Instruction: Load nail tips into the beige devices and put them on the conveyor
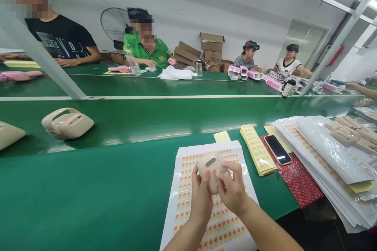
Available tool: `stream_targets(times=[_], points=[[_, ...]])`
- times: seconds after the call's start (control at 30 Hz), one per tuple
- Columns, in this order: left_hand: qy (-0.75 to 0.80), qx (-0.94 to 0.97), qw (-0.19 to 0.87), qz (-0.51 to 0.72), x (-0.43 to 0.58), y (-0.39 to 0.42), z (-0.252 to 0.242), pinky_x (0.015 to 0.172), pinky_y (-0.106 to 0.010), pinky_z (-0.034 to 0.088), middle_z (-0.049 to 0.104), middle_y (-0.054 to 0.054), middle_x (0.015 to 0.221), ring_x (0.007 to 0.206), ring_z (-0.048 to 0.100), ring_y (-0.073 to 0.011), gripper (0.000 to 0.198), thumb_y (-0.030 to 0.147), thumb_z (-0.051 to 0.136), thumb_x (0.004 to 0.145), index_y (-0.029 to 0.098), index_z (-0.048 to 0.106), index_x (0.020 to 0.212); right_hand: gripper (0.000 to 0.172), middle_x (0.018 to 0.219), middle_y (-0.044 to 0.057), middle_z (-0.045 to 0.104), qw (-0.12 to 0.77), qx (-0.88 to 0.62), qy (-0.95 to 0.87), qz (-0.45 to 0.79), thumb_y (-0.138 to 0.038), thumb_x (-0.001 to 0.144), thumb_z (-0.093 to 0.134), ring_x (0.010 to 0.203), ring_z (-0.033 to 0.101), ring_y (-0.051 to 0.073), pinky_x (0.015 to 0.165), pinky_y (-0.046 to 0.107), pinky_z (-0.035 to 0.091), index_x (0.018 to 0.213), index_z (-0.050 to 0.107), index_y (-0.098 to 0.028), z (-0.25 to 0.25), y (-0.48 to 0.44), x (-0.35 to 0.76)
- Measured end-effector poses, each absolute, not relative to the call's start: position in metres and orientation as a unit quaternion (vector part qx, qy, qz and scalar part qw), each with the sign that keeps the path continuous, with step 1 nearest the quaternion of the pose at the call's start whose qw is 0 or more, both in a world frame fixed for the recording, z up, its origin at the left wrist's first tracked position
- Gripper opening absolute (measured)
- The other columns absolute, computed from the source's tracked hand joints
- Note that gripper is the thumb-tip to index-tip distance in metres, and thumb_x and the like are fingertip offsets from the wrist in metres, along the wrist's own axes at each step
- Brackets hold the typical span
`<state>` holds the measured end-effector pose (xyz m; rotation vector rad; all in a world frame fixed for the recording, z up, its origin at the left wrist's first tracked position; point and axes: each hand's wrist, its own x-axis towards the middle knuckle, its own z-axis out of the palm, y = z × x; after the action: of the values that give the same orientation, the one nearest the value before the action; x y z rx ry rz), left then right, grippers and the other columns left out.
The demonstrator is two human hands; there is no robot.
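I hold a small beige plastic casing (209, 168) between both hands, my left hand (201, 198) gripping its near side and my right hand (232, 190) pinching its right edge. Directly beneath them, a white sheet of orange stickers (188, 188) lies on the green table (88, 196), and a black phone (277, 149) rests beyond my right hand.

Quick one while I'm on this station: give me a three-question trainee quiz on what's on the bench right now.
1. True or false: the left hand and the right hand hold the beige part together above the sticker sheet.
2. What lies on the red patterned cloth? A) a water bottle B) a phone C) a fan
3. Fill in: the beige shell lies alone on the green ____, to the left of the hands.

Key: 1 true; 2 B; 3 belt.
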<state>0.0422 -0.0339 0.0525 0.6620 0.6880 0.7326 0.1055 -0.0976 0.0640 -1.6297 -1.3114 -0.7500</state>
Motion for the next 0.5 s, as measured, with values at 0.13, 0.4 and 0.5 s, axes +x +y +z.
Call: stream_targets(times=[0.13, 0.4, 0.5], points=[[0.316, 0.315, 0.822, 0.354, 0.043, -0.037, 0.055, 0.071, -0.023, 0.048, 0.055, -0.002, 0.107, 0.094, 0.057, -0.0175, 0.066, 0.054, 0.073, 0.058, 0.03, 0.047, 0.114, 0.009, 0.101, 0.01, 0.044, 0.463, -0.651, -0.526, -0.292, -0.007, 0.081, 0.046, 0.092, 0.049, 0.017, 0.074, 0.031, 0.052, 0.081, 0.046, -0.016, 0.062, -0.101, 0.105], [0.353, 0.345, 0.789, 0.367, 0.047, -0.036, 0.046, 0.079, -0.028, 0.047, 0.052, -0.003, 0.111, 0.101, 0.053, -0.0201, 0.078, 0.053, 0.075, 0.055, 0.032, 0.039, 0.121, 0.01, 0.093, 0.01, 0.046, 0.433, -0.707, -0.494, -0.263, -0.008, 0.081, 0.042, 0.082, 0.052, 0.015, 0.066, 0.028, 0.052, 0.074, 0.044, -0.015, 0.066, -0.098, 0.114], [0.354, 0.346, 0.785, 0.371, 0.047, -0.035, 0.047, 0.075, -0.029, 0.049, 0.055, -0.004, 0.106, 0.095, 0.057, -0.0208, 0.076, 0.053, 0.073, 0.057, 0.03, 0.039, 0.121, 0.01, 0.089, 0.009, 0.048, 0.42, -0.63, -0.572, -0.316, -0.008, 0.08, 0.041, 0.08, 0.05, 0.016, 0.065, 0.029, 0.049, 0.075, 0.046, -0.015, 0.074, -0.1, 0.102]])
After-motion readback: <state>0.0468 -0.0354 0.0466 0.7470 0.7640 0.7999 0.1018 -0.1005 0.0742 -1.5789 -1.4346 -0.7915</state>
